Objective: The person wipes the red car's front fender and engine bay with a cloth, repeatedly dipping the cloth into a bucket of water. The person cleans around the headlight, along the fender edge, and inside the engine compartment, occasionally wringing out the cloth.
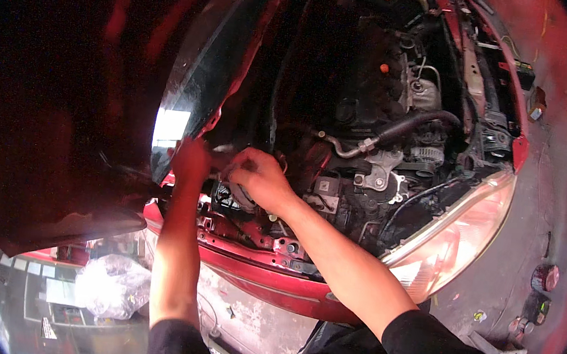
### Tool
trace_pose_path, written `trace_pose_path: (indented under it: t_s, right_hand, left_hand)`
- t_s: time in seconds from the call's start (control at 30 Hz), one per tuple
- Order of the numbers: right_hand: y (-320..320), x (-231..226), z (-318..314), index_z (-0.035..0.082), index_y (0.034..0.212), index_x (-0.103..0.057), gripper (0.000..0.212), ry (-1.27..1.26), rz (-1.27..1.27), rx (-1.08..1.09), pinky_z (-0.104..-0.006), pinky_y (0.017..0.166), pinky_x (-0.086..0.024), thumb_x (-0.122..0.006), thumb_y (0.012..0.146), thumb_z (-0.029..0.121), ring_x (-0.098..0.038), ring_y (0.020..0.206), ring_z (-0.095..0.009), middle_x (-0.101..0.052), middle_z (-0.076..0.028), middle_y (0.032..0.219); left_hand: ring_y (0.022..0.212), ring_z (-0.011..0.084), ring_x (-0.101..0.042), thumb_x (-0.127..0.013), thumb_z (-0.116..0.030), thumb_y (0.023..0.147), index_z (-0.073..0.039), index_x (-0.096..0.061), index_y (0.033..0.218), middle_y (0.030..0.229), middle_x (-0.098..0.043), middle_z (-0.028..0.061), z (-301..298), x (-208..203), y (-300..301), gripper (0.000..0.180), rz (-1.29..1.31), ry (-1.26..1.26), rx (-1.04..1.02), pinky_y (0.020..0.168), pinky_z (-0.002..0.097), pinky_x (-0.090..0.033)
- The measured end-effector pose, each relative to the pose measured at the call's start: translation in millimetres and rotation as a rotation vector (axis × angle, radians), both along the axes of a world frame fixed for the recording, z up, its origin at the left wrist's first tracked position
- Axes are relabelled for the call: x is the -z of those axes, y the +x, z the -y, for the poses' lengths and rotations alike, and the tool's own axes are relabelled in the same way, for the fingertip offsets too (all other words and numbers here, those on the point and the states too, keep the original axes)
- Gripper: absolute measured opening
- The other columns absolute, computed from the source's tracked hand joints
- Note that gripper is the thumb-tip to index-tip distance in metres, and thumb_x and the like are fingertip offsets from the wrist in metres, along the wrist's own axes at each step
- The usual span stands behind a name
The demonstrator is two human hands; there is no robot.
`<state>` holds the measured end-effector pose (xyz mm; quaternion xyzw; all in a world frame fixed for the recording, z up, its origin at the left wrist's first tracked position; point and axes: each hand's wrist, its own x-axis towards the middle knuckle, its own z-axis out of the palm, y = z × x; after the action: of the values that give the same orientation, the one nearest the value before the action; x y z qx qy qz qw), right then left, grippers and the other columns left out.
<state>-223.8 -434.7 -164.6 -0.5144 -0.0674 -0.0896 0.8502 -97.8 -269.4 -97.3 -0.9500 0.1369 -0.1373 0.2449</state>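
Note:
Both my arms reach over the front of a red car into its open engine bay (362, 158). My left hand (192, 158) is at the bay's left front corner, close to the red fender edge (213, 121); motion smears its fingers, so I cannot tell what it touches. Just to its right, my right hand (259, 178) is closed, thumb and fingers curled together over something dark that I cannot make out. Below the right hand are a rounded grey part (240, 199) and the red front crossmember (248, 241).
The dark engine cover (366, 92), a black hose with a metal pipe (404, 129) and the clear headlight (461, 243) lie to the right. A large dark red panel (55, 151) fills the left. A clear plastic bag (113, 287) sits at lower left.

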Motion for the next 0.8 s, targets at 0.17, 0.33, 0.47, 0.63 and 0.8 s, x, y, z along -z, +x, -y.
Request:
trace_pose_path:
  t_s: [0.17, 0.33, 0.47, 0.63, 0.8]
  right_hand:
    - [-20.3, -4.4, 11.1, 0.0, 0.086, -0.07, 0.023, 0.123, 0.175, -0.209, -0.0322, 0.079, -0.048, -0.066, 0.09, 0.023, -0.061, 0.086, -0.015, -0.069, -0.007, 0.086]
    - [-121.1, -10.3, 20.3, 0.001, 0.078, -0.069, 0.034, 0.113, -0.018, -0.24, -0.0278, 0.074, -0.043, -0.065, 0.094, 0.031, -0.057, 0.076, -0.012, -0.065, -0.004, 0.076]
    - [-214.9, -28.2, 48.9, 0.002, 0.091, -0.066, 0.024, 0.35, 0.046, -0.225, -0.0262, 0.077, -0.043, -0.061, 0.097, 0.024, -0.057, 0.082, -0.011, -0.059, -0.002, 0.08]
    - [-297.0, -86.7, 104.1, -0.004, 0.142, -0.043, 0.062, 0.039, 0.016, -0.137, -0.0251, 0.076, -0.045, -0.065, 0.094, 0.027, -0.057, 0.08, -0.01, -0.061, -0.003, 0.088]
    - [-392.0, -117.1, 149.1, 0.001, 0.14, -0.05, 0.068, -0.267, -0.023, 0.048, -0.0284, 0.08, -0.05, -0.081, 0.085, 0.025, -0.06, 0.093, -0.011, -0.066, -0.003, 0.107]
  left_hand:
    - [0.095, 0.0277, -0.066, -0.067, -0.013, 0.089, -0.003, -0.071, 0.109, 0.102, -0.069, 0.0115, -32.8, -3.4, -139.9, 0.023, 0.114, -1.031, 0.141, 0.089, 0.0409, -0.052]
    - [0.088, 0.018, -0.063, -0.066, 0.002, 0.087, 0.004, -0.063, 0.116, 0.103, -0.067, 0.0085, -45.4, -7.3, -215.5, 0.029, -0.131, -2.062, 0.191, 0.076, 0.0302, -0.053]
    - [0.081, 0.0122, -0.058, -0.065, 0.006, 0.087, 0.004, -0.056, 0.126, 0.103, -0.064, 0.0086, 0.6, -40.5, -244.8, 0.04, -0.463, -2.388, 0.296, 0.072, 0.0256, -0.05]
    - [0.098, 0.0169, -0.065, -0.069, 0.008, 0.084, 0.004, -0.056, 0.128, 0.11, -0.067, 0.0125, 84.7, -97.3, -325.2, 0.046, -0.678, -2.271, 0.687, 0.089, 0.0302, -0.054]
    - [0.106, 0.0194, -0.066, -0.073, 0.001, 0.086, 0.002, -0.067, 0.115, 0.112, -0.069, 0.012, 152.8, -125.8, -418.1, 0.03, -0.886, -1.906, 1.001, 0.095, 0.0317, -0.052]
